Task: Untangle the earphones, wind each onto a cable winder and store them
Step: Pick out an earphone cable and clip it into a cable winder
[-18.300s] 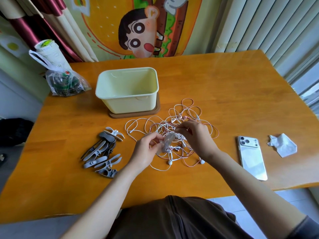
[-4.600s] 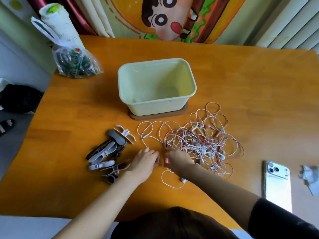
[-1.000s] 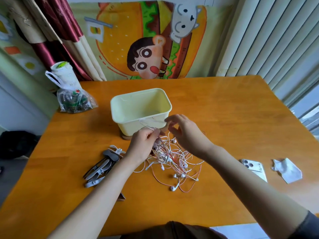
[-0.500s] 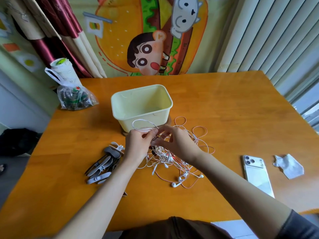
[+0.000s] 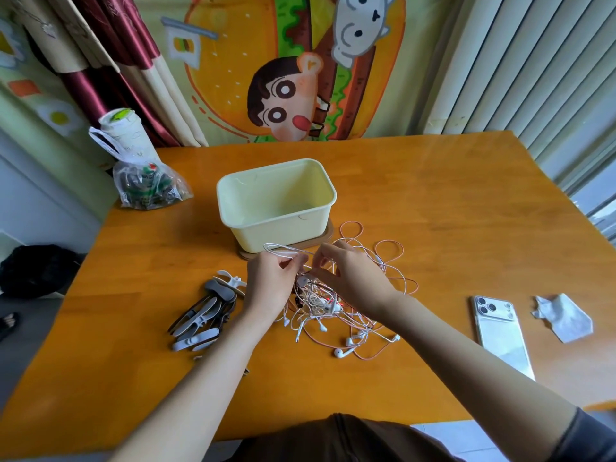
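The thin white cable loop (image 5: pixel 283 250), round and upright half a second ago, is now drawn out long and flat. Its long axis runs left to right and its closed end points left, just in front of the box.

At far left, a clear knotted plastic bag (image 5: pixel 146 188) sits on the orange wooden table (image 5: pixel 433 201). Nearer lies a heap of grey and white plastic cable winders (image 5: pixel 206 315), mostly slanting from near left to far right. The left hand (image 5: pixel 270 288) pinches the loop. Behind it, a pale yellow rectangular plastic box (image 5: pixel 276 201) stands on a brown wooden board (image 5: pixel 328 236). The tangled white and pink wired earphones (image 5: pixel 333 311) lie under both hands. The right hand (image 5: pixel 353 281) pinches a strand beside the left. Further right lie a white smartphone (image 5: pixel 500 331) and a crumpled white tissue (image 5: pixel 563 318).
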Tool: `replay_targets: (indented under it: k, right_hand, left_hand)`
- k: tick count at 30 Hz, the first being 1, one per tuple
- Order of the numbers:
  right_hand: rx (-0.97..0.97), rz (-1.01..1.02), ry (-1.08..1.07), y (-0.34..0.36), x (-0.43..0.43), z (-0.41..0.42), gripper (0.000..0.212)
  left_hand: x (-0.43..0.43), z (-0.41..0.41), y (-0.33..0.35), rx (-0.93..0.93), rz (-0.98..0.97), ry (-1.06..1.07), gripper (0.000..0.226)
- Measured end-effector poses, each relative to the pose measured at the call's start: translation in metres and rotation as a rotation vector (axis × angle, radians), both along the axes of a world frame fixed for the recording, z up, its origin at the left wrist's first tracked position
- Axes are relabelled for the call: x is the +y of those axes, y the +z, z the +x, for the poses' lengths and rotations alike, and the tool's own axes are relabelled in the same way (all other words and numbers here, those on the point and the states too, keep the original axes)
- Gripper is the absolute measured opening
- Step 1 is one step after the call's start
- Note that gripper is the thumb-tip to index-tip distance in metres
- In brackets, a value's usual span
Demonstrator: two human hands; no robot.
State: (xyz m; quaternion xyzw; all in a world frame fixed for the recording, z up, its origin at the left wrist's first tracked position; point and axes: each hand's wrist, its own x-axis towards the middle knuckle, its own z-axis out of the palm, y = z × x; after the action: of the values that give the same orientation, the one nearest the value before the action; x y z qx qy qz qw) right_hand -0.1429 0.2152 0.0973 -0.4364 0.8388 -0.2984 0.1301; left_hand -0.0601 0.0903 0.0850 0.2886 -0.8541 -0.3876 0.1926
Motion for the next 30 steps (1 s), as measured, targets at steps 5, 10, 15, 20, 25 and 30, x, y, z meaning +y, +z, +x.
replay_targets:
  k: [5,10,15,20,25,30]
  right_hand:
    - [0.035,0.075,0.015,-0.008,0.008,0.007,0.017]
    - [0.103,0.119,0.085,-0.005,0.006,0.015,0.019]
    - [0.153,0.107,0.027,-0.01,0.004,0.015,0.019]
    - [0.116,0.114,-0.003,-0.012,0.01,0.008,0.019]
    - [0.039,0.078,0.009,-0.008,0.006,0.008,0.026]
    - [-0.022,-0.005,-0.116,-0.003,0.001,0.008,0.027]
  left_hand:
    - [-0.002,0.003,-0.002,-0.045,0.057,0.039,0.04]
    - [0.006,-0.001,0.002,-0.041,0.064,0.049,0.037]
    - [0.017,-0.004,0.006,0.079,0.016,-0.045,0.013]
    - [0.009,-0.003,0.004,0.092,-0.006,-0.01,0.016]
    - [0.006,-0.006,0.006,0.152,0.039,0.009,0.017]
    - [0.006,-0.006,0.009,0.216,0.14,-0.018,0.013]
